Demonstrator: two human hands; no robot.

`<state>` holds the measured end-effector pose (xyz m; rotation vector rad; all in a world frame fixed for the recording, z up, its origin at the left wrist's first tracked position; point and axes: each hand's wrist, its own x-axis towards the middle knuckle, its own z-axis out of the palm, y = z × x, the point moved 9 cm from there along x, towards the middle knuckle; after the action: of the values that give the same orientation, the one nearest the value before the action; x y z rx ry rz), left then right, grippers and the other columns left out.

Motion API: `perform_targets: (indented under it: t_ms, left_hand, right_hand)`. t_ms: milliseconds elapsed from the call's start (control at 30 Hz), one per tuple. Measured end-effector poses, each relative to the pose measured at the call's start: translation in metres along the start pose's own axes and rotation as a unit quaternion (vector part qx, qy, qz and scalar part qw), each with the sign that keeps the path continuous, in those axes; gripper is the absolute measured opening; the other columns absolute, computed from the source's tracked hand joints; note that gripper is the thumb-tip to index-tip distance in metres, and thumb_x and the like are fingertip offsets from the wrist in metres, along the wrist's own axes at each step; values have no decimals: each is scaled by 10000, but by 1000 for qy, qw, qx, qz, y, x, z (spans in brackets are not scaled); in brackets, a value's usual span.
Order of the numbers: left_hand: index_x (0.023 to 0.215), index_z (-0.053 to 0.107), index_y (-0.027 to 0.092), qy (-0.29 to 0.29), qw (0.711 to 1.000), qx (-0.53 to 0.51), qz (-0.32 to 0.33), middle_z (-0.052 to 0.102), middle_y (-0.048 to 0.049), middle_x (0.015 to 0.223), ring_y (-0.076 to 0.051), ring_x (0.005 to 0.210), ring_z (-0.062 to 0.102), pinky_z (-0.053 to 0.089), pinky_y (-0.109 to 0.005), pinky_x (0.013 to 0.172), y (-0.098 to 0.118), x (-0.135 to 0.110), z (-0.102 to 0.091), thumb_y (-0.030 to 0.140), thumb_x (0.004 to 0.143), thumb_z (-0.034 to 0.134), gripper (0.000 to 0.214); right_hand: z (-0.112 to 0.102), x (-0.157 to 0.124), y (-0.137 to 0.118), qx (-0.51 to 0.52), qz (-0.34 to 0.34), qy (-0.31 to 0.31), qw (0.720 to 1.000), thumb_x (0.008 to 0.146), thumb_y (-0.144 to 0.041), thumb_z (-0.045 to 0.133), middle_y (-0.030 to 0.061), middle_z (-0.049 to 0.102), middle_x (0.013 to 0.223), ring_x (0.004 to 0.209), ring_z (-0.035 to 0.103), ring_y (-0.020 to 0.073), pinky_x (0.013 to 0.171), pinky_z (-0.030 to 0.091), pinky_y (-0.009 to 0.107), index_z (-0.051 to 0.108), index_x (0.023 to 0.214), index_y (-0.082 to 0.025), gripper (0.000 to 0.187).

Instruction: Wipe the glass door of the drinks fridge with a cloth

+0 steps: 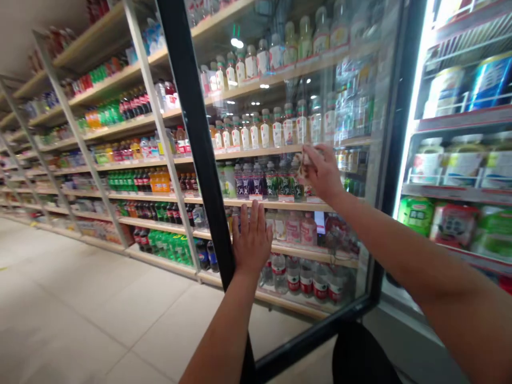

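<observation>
A glass cooler door (288, 320) with a black frame stands swung out in front of me. My left hand (252, 237) lies flat on the glass near the frame's left side, fingers stretched upward, holding nothing. Higher and to the right, my right hand (323, 173) presses a crumpled, light-coloured cloth (304, 165) with brown patches against the pane. Its fingers are bent over the cloth. Through the glass, rows of bottles show behind both hands.
Tall shelves (116, 197) packed with bottled drinks run along the left and behind the door. The lit cooler (460, 186) on the right holds cans, bottles and pouches. Pale floor tiles (92, 314) lie at lower left. A dark rounded shape, perhaps my knee (360, 354), shows at the bottom.
</observation>
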<state>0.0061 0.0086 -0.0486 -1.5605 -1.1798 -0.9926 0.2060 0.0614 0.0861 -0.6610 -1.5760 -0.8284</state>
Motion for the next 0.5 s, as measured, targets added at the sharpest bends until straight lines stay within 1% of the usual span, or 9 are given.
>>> perform_targets:
  t_ms: [33,100,167,233,300,333,367,433,500]
  left_hand:
    - [1589,40,154,-5,1000,-8,-2,265,-119,1609,-296,1527,129,113,-524,1257,0,0,1,347,999,496,771]
    - [1589,29,164,-11,1000,-21,-5,265,-121,1611,-298,1528,138,134,-542,1252,-1,0,2,335,994,506,781]
    - [1589,30,165,-7,1000,-20,-5,266,-117,1611,-297,1528,138,143,-545,1251,-1,-1,2,329,993,508,782]
    - [1588,36,158,3,1000,-9,-1,268,-114,1609,-296,1528,133,146,-537,1253,-1,-1,1,335,993,510,782]
    - [1588,38,151,13,1000,-3,4,278,-119,1603,-297,1527,133,157,-535,1252,-1,-1,1,344,989,518,791]
    - [1588,38,149,16,1000,-2,5,283,-122,1601,-298,1526,135,165,-538,1250,-1,0,1,345,987,523,797]
    - [1588,38,148,18,1000,-3,6,288,-126,1598,-301,1525,137,175,-542,1247,-2,0,1,343,984,529,802]
    - [1589,45,145,21,1000,1,5,294,-126,1597,-302,1525,136,187,-543,1245,-2,0,1,328,981,534,801]
    - [1589,58,141,26,1000,10,3,297,-122,1597,-302,1524,137,189,-538,1246,-2,0,0,313,980,532,790]
  right_hand:
    - [2,3,-8,2,2,9,1000,892,-62,476,141,466,1293,1217,479,285,1058,452,485,534,1385,-188,511]
    - [9,-8,-36,7,-32,3,999,912,-90,490,146,461,1304,1216,471,285,1052,451,475,529,1388,-190,487]
    - [16,-37,-72,16,-110,-33,993,940,-173,525,149,481,1302,1193,483,276,1012,475,441,526,1386,-193,447]
    - [22,-71,-100,30,-207,-86,974,945,-269,570,146,519,1285,1155,504,265,961,495,412,528,1380,-190,444]
    - [27,-89,-111,33,-275,-131,952,937,-304,593,141,548,1272,1098,528,252,906,511,395,537,1370,-191,450]
    - [28,-88,-108,29,-286,-141,947,936,-297,593,142,555,1270,1074,536,250,890,516,394,538,1369,-189,450]
    - [28,-78,-102,22,-277,-140,950,936,-281,586,145,555,1273,1068,541,251,890,519,402,532,1377,-190,454]
    - [27,-43,-84,8,-209,-106,972,932,-228,566,146,541,1284,1101,539,262,929,516,428,501,1412,-207,485]
    - [23,-6,-71,4,-120,-43,992,916,-174,562,143,523,1292,1176,517,282,1000,490,465,459,1451,-233,548]
